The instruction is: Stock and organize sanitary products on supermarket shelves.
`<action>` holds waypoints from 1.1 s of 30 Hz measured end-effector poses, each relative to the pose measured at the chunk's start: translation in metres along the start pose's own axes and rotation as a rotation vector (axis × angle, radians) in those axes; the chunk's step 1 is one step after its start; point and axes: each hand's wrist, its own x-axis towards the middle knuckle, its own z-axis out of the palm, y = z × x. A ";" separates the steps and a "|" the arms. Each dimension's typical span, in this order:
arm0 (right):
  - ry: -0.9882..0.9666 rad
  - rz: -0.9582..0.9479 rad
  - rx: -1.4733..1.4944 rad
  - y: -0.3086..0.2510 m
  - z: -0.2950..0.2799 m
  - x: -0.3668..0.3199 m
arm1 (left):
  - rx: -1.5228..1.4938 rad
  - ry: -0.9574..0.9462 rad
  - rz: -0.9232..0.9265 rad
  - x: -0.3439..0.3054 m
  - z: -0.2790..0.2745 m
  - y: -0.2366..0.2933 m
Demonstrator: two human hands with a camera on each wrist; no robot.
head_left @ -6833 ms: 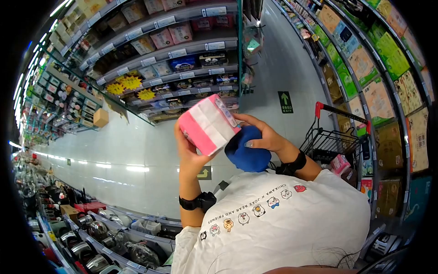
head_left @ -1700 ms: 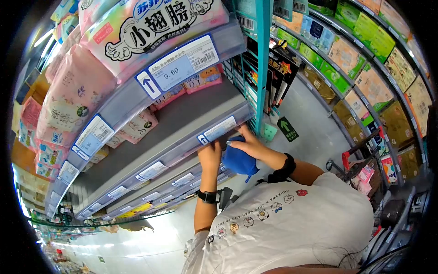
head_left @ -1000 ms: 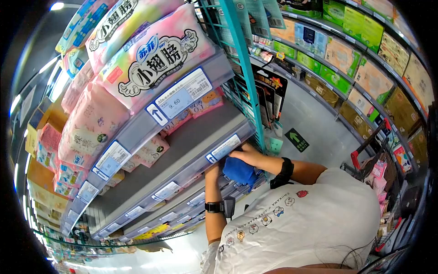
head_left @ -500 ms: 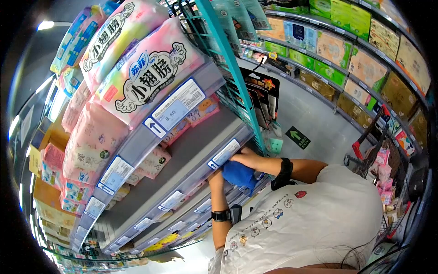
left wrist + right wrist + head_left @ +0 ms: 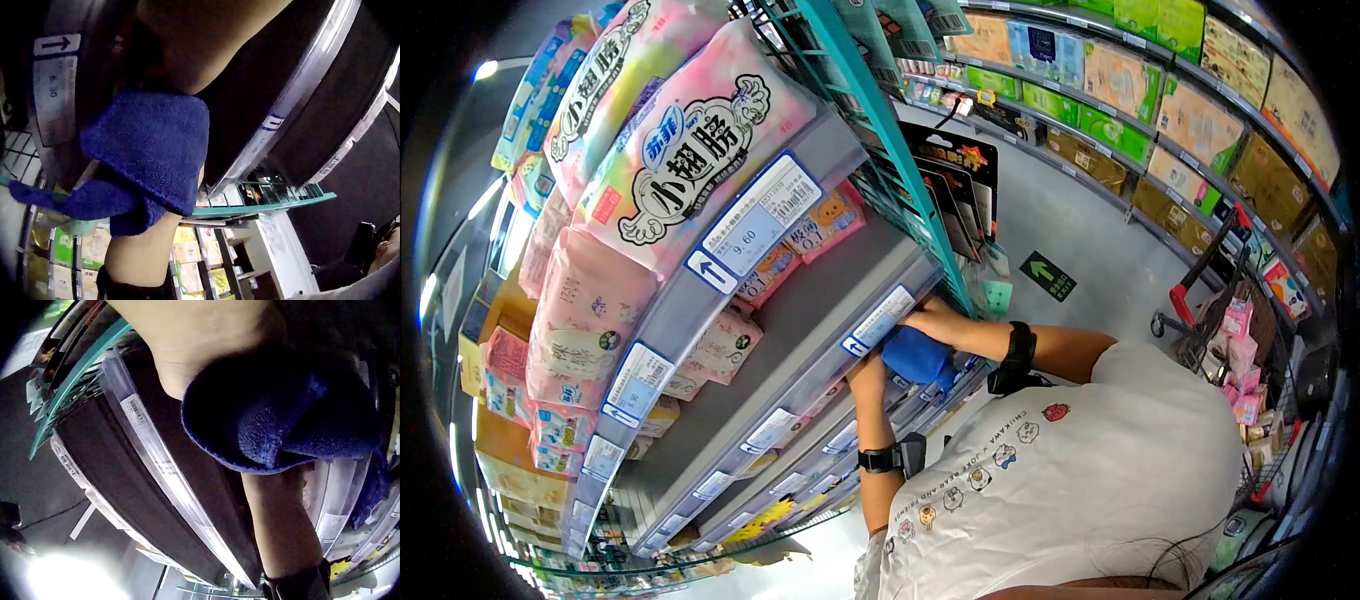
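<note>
A blue terry cloth (image 5: 915,357) hangs from my right hand (image 5: 940,322), which grips it at the front of a lower shelf. My left hand (image 5: 866,375) reaches in under the lip of the same grey shelf (image 5: 800,318), left of the cloth. Its fingers are hidden by the shelf edge, so I cannot tell what they hold. In the left wrist view the cloth (image 5: 156,144) droops over the right forearm (image 5: 140,247). Seen from the right wrist, the cloth (image 5: 250,425) covers the right fingers and overlaps the left forearm (image 5: 278,506).
Soft pink packs (image 5: 700,150) stand on the upper shelf above a 9.60 price label (image 5: 762,222). A teal wire end frame (image 5: 900,170) borders the shelving on the right. Beyond it are a floor exit sign (image 5: 1048,275) and a shopping cart (image 5: 1200,300).
Earlier, both hands held a pink-and-white pack with the cloth in the aisle; now that pack is out of sight. Both hands have moved to the shelf; lately they have shifted only slightly.
</note>
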 end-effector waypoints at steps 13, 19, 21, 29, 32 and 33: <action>-0.046 -0.025 -0.037 0.004 0.005 0.003 | -0.044 -0.008 0.054 -0.001 0.003 -0.001; -0.075 -0.155 -0.120 -0.009 -0.001 0.004 | 0.087 -0.075 0.052 -0.009 -0.005 0.018; -0.032 -0.182 -0.112 -0.017 0.005 -0.001 | 0.153 -0.087 0.031 -0.005 -0.008 0.018; 0.120 -0.213 -0.205 0.012 0.011 0.024 | 0.811 -0.302 -0.104 0.028 -0.008 0.000; 0.177 -0.196 -0.243 0.021 0.012 0.027 | 0.802 -0.404 -0.213 0.036 -0.008 0.008; 0.203 -0.184 -0.315 0.023 0.015 0.025 | 0.775 -0.411 -0.203 0.035 -0.009 0.011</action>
